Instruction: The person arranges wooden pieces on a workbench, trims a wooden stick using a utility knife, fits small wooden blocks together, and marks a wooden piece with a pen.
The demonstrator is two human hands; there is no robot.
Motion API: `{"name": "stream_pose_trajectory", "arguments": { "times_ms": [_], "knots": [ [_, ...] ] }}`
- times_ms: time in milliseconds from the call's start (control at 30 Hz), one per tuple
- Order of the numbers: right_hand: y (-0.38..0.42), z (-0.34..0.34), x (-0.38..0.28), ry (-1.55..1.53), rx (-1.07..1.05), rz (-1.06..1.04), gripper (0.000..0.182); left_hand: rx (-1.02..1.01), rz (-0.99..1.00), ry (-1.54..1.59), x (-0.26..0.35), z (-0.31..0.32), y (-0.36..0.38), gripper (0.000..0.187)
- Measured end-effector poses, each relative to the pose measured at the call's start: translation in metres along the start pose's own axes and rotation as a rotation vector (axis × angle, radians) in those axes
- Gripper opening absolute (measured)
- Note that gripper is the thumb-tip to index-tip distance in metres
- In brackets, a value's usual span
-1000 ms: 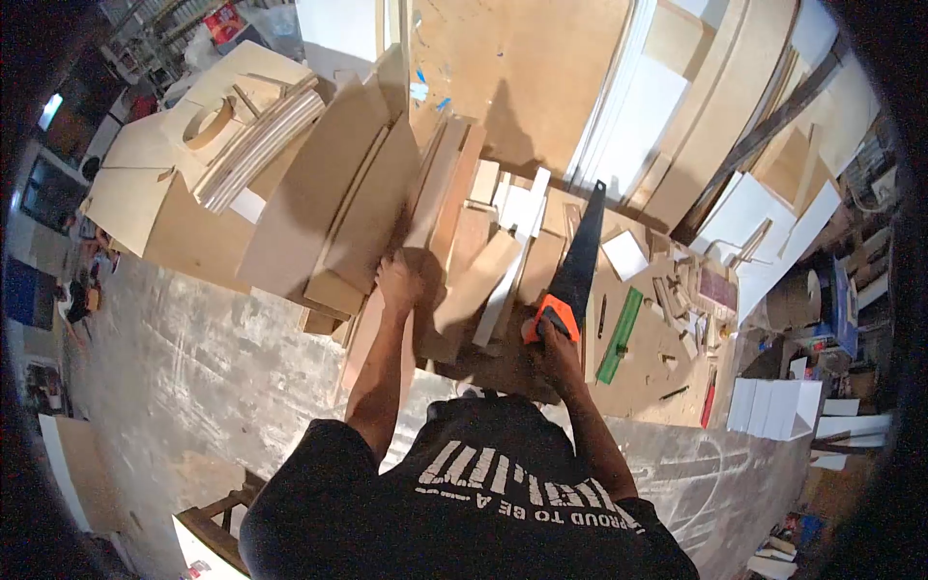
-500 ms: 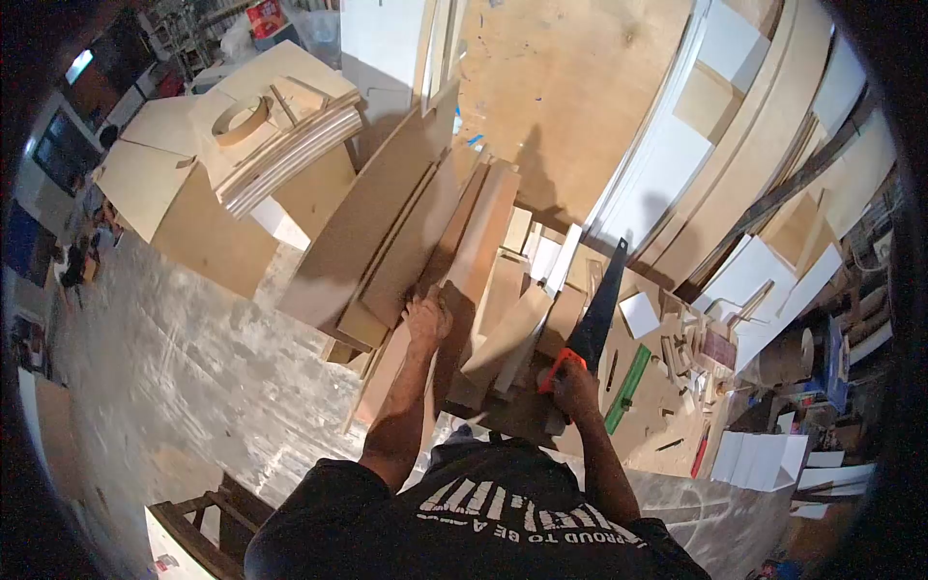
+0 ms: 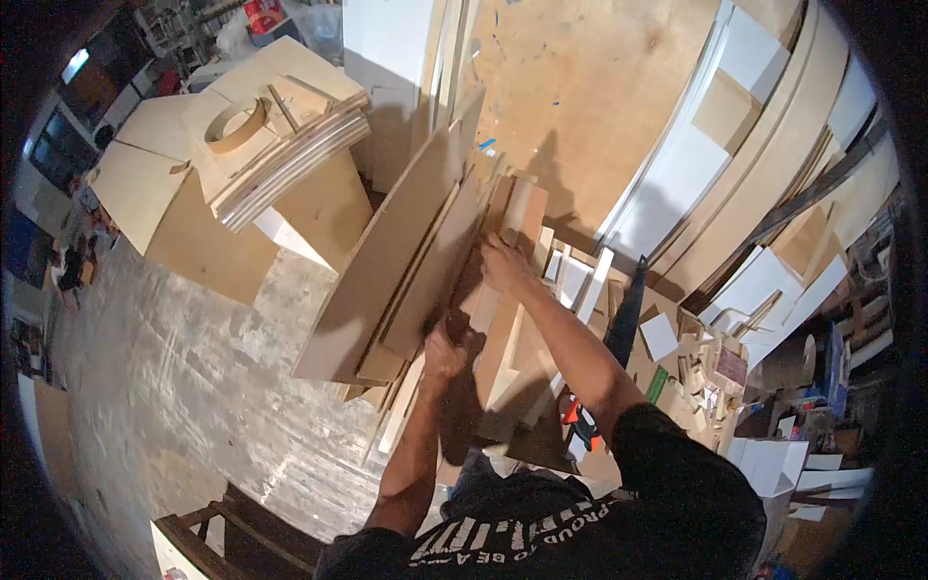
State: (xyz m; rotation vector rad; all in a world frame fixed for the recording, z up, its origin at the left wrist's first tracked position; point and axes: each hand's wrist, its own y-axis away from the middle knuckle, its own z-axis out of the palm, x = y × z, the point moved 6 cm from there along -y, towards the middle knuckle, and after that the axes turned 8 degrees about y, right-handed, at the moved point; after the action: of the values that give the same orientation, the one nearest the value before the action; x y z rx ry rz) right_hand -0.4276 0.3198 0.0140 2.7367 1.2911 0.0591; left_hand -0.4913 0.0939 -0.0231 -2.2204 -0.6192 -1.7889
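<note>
My left hand (image 3: 447,353) is closed at the near part of a long brown wooden board (image 3: 464,406) that lies in shadow. Farther along the same board, my right hand (image 3: 506,259) has its fingers curled over the edge; some fingertips are hidden. Left of my hands, large flat panels (image 3: 382,271) lean on edge. A handsaw (image 3: 628,314) with an orange and black handle lies to the right, out of both hands, partly hidden by my right forearm.
Wood strips and offcuts (image 3: 532,358) lie beside the board. A green tool (image 3: 657,384) and small scraps (image 3: 715,372) are farther right. At the left stands a plywood piece (image 3: 213,237) carrying a round ring (image 3: 237,126). White panels (image 3: 667,184) lean at the back right.
My right hand has let go of the handsaw, which now lies on the right, and has crossed left to the board. My left hand has shifted slightly right and nearer to me.
</note>
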Motion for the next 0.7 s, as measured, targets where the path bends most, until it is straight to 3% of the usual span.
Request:
{"name": "stream_pose_trajectory", "arguments": {
  "times_ms": [67,100,133,167,200,233,267,333,367,400,433,500,567,667,700],
  "knots": [
    [-0.038,0.020,0.021,-0.056,-0.173,0.177,0.054,-0.072,-0.055,-0.009,0.035,0.003,0.010,0.070],
    [-0.050,0.014,0.032,-0.186,-0.167,0.302,0.055,-0.010,-0.019,-0.181,0.006,0.011,0.006,0.084],
    [-0.059,0.009,0.043,-0.320,-0.157,0.426,0.056,0.016,0.014,-0.236,0.003,0.014,0.010,0.085],
    [-0.067,-0.008,0.044,-0.305,0.084,0.306,0.058,0.041,0.049,-0.295,0.007,0.014,0.013,0.087],
    [-0.079,-0.009,0.045,-0.234,0.031,0.236,0.057,0.064,0.084,-0.352,0.015,0.014,0.012,0.088],
    [-0.091,-0.010,0.045,-0.161,-0.023,0.166,0.057,-0.025,-0.116,-0.351,0.024,0.012,0.014,0.088],
    [-0.101,-0.010,0.045,-0.089,-0.080,0.095,0.057,-0.025,-0.095,-0.400,0.041,0.009,0.014,0.089],
    [-0.113,0.020,0.065,-0.194,0.235,0.054,0.043,-0.026,-0.060,-0.490,0.055,0.009,0.019,0.091],
    [-0.127,0.044,0.078,-0.243,0.396,0.035,0.037,0.070,0.169,-0.743,0.057,0.014,0.023,0.097],
    [-0.157,0.083,0.095,-0.472,0.436,0.065,0.034,0.086,0.300,-0.630,0.090,0.002,0.036,0.089],
    [-0.185,0.130,0.111,-0.704,0.464,0.100,0.032,0.163,0.318,-0.596,0.127,-0.014,0.053,0.081],
    [-0.183,0.148,0.112,-0.857,0.478,0.034,0.028,0.348,0.264,-0.647,0.166,-0.040,0.069,0.069],
    [-0.149,0.088,0.096,-0.685,0.413,-0.089,0.025,0.573,0.137,-0.819,0.181,-0.062,0.070,0.060],
    [-0.101,-0.008,0.060,-0.405,0.230,0.026,0.023,0.329,0.003,-0.982,0.164,-0.056,0.059,0.059],
    [-0.090,-0.025,0.053,-0.316,0.200,0.095,0.022,0.353,0.028,-0.947,0.168,-0.056,0.059,0.058]
  ]
}}
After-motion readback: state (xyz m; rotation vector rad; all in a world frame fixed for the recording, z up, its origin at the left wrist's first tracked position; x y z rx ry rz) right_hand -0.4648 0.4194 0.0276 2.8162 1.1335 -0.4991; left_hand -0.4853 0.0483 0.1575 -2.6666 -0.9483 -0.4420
